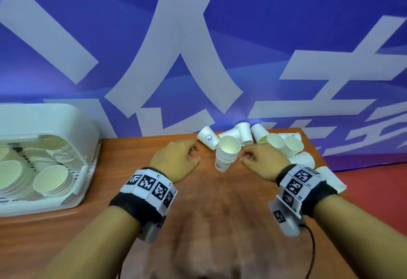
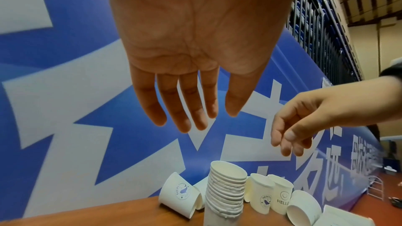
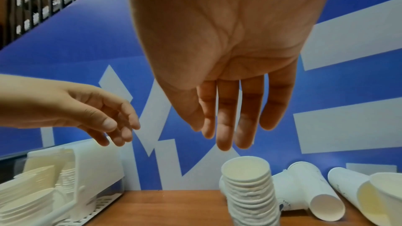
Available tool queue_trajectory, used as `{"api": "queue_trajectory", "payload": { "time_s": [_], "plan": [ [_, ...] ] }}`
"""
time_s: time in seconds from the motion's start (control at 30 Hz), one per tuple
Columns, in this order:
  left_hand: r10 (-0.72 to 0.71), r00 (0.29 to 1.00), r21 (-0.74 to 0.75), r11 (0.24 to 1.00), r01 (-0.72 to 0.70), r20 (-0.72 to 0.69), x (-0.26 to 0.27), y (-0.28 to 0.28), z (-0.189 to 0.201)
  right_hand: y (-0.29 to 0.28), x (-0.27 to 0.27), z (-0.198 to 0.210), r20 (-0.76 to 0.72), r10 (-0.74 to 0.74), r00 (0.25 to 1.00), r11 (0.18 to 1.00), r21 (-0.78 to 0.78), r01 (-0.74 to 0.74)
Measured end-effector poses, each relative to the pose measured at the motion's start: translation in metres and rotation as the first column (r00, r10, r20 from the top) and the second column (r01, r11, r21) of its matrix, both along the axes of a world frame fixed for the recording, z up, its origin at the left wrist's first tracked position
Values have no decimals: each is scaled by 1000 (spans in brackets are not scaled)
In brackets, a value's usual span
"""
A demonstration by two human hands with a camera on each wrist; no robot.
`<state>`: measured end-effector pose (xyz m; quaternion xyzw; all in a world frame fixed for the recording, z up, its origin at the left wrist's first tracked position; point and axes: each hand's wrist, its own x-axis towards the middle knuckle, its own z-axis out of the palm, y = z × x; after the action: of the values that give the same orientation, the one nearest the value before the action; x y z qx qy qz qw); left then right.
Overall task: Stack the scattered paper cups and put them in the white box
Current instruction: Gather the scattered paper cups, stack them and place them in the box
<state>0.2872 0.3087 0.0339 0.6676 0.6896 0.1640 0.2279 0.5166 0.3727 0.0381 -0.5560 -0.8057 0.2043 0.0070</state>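
- We hold both hands relaxed and empty: left hand (image 1: 176, 159) and right hand (image 1: 262, 159) flank the stack of cups (image 1: 226, 155), touching nothing.
- The stack stands upright on the wooden table (image 1: 220, 212), loose cups (image 1: 293, 145) lying behind it.
- We should probably grip the stack low with both hands; thin, smooth paper crushes easily.
- The white box (image 1: 86, 124) sits well left, already holding stacks.
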Motion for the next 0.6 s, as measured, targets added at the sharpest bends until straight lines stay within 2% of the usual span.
{"api": "queue_trajectory", "payload": {
  "time_s": [0.17,0.37,0.6],
  "plan": [
    [18,1000,-6,1000,-18,-25,14,44,-10,49,11,-11,85,-39,996,997,65,33],
    [86,987,-128,986,-104,-139,19,92,-24,108,28,-37,179,-41,983,998,48,33],
    [186,976,-215,955,-206,-111,23,135,-54,166,36,-65,167,-72,983,992,-89,88]
  ]
}}
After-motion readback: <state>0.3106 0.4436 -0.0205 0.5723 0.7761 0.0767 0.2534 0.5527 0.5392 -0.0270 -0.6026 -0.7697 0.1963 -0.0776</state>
